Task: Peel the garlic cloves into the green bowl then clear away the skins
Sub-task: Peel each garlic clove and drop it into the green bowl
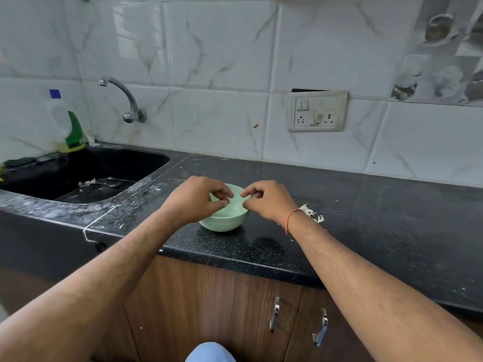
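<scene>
A pale green bowl [222, 223] stands on the black speckled counter [366, 205] near its front edge. Both hands hover just above the bowl's rim. My left hand [198, 201] is over the left side and my right hand [268, 201] over the right, with an orange thread at the wrist. On each hand the fingers are loosely curled, the thumb and forefinger tips sit slightly apart, and nothing shows between them. The hands hide most of the bowl's inside, and no cloves can be made out. A small heap of garlic skins [313, 215] lies on the counter just right of my right wrist.
A black sink [86, 173] is set into the counter at the left, with scraps [90, 182] at its bottom and a wall tap [125, 97] above. A dish-soap bottle [72, 129] stands at its back corner. A socket plate [317, 111] is on the tiled wall. Wooden cabinet doors [235, 309] are below.
</scene>
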